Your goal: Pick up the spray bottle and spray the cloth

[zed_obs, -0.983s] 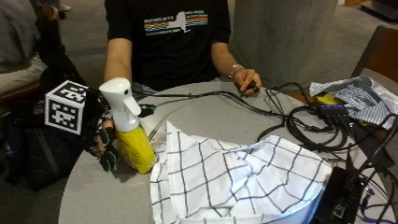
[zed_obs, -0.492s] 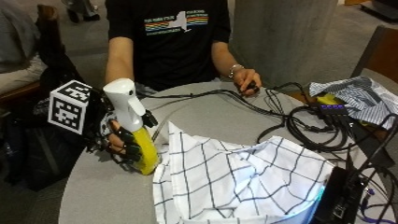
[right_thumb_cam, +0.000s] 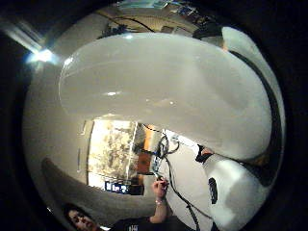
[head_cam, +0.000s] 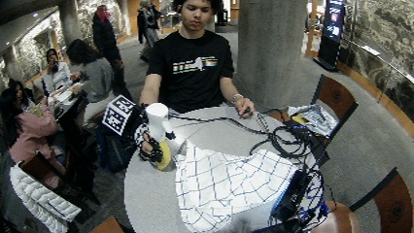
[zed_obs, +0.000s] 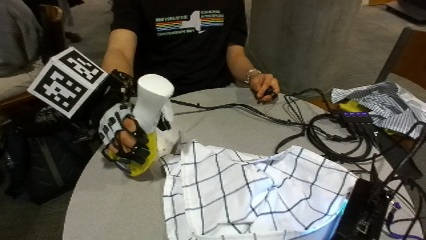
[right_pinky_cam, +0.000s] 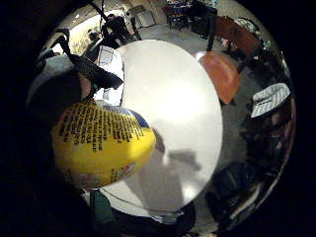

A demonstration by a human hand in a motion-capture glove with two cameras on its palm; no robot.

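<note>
Black-gloved right hand (zed_obs: 126,140) at left of the outside view, fingers curled round the yellow plastic spray bottle with white trigger head (zed_obs: 148,120), bottle lifted off the round grey table (zed_obs: 113,210) and tilted. White cloth with dark grid lines (zed_obs: 253,195) lies crumpled at lower centre, just beside the bottle. Bare left hand (zed_obs: 265,86) rests at the table's far edge on black cables (zed_obs: 319,135). Striped cloth (zed_obs: 383,102) at right.

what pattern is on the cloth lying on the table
White cloth with a dark thin-lined grid check; the outside view shows it best.
</note>
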